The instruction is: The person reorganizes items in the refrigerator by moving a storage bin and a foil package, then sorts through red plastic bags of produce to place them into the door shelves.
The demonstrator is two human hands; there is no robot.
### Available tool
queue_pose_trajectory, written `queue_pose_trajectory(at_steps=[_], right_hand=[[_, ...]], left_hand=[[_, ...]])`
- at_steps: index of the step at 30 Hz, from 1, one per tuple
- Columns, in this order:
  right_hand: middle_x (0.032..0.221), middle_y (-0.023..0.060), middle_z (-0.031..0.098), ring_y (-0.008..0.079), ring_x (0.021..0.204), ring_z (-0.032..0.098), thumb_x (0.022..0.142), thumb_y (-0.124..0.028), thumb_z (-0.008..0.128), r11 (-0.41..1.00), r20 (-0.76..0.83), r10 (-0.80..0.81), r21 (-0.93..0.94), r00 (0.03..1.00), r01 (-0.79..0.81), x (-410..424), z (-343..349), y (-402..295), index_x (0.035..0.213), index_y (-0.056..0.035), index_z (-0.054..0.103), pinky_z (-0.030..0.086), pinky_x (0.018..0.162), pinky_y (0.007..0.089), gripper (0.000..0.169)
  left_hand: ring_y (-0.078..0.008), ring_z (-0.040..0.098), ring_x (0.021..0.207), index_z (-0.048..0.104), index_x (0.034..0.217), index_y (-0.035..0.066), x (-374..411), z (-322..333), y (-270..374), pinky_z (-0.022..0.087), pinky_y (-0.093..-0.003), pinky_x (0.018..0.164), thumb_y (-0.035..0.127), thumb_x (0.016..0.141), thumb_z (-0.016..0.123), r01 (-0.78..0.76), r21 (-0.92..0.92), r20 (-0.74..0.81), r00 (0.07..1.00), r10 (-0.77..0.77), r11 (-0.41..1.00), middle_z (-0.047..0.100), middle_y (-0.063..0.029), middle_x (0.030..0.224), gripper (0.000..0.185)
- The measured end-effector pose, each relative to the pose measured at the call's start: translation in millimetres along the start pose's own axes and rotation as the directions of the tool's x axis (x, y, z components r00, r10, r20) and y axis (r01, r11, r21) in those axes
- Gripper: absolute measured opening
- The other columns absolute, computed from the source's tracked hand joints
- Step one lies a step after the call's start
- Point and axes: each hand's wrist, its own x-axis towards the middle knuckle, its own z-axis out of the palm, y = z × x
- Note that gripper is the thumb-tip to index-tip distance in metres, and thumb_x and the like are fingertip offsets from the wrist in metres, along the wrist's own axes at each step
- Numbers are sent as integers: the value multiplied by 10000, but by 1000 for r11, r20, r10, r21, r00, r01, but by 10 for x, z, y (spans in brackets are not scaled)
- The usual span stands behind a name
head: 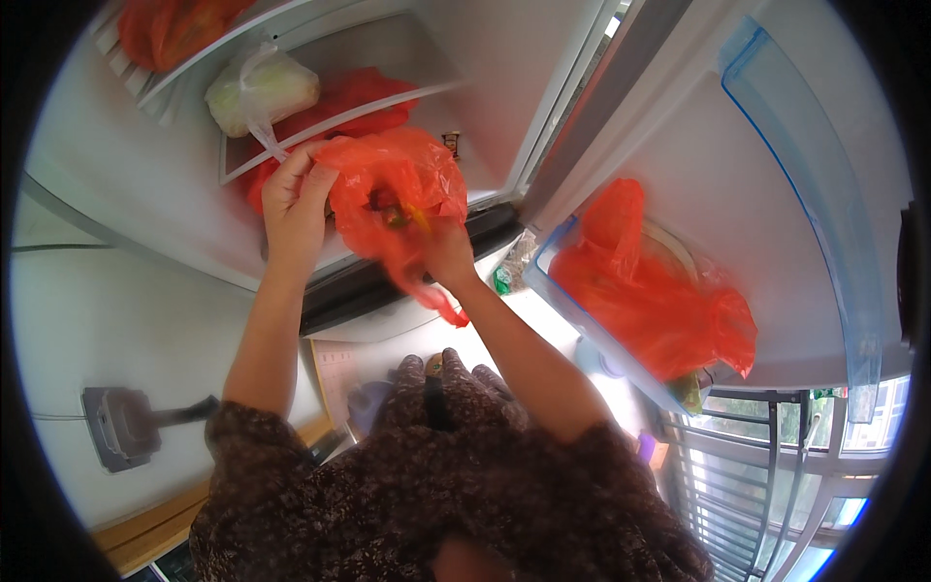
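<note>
In front of the open refrigerator, my left hand (297,200) pinches the rim of a red plastic bag (396,164). My right hand (447,251) is blurred at the bag's right side, its fingers partly hidden, gripping or reaching into the plastic. Inside the bag's mouth a dark red and green item (391,211) and something yellow show; I cannot tell what they are. Just behind my left hand, a knotted clear bag with a pale green vegetable (265,91) lies on the glass shelf (436,87). More red bags (349,102) lie behind and below that shelf's edge.
The refrigerator door stands open at the right; its lower blue bin (618,364) holds a large red bag (647,313), and an upper blue door rail (807,182) curves past. Another red bag (174,29) is on the upper shelf. A small wrapped packet (451,144) lies inside, and a metal rack (727,465) stands lower right.
</note>
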Motion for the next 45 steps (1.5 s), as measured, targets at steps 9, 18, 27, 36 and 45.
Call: queue_pose_trajectory(at_steps=[9, 18, 27, 36, 45], right_hand=[[914, 80, 504, 153, 808, 494, 909, -161, 465, 840, -568, -125, 376, 814, 391, -568, -395, -603, 1029, 14, 520, 407, 751, 278, 219], [794, 45, 539, 100, 689, 506, 900, -199, 475, 917, -605, 64, 349, 794, 192, 296, -702, -615, 937, 16, 521, 413, 609, 256, 223], [821, 132, 635, 258, 756, 616, 827, -297, 549, 966, -166, 6, -253, 986, -48, 1536, -293, 38, 983, -17, 592, 477, 667, 376, 324], [1090, 211, 572, 322, 1116, 484, 764, -349, 603, 807, -20, 302, -526, 953, -267, 1791, 112, 326, 1070, -14, 590, 407, 920, 362, 454], [784, 167, 640, 264, 667, 620, 810, -247, 578, 966, -27, 253, -56, 967, -254, 1459, -272, 80, 1006, 25, 599, 487, 618, 356, 335]], left_hand=[[-51, 539, 729, 585, 1009, 6, 39, -24, 15, 444, -175, 595, 108, 881, 519, 67, -45, -103, 992, -72, 997, 592, -10, 889, 177], [-87, 560, 836, 575, 1046, -4, 1, -143, 77, 445, -218, 730, 79, 887, 477, 50, -82, -117, 991, -60, 995, 601, -30, 943, 205], [-36, 488, 593, 578, 1022, 28, -88, -245, 113, 368, -156, 498, 113, 880, 513, 135, 18, -212, 969, -128, 991, 563, 17, 765, 179], [-2, 357, 515, 552, 949, 18, -224, -309, 149, 238, -168, 434, 82, 880, 495, 79, 101, -196, 979, -58, 992, 492, 36, 704, 110], [-15, 415, 554, 559, 971, 2, -142, -270, 103, 291, -164, 452, 84, 876, 497, 123, 12, -207, 971, -118, 992, 511, 18, 766, 140]])
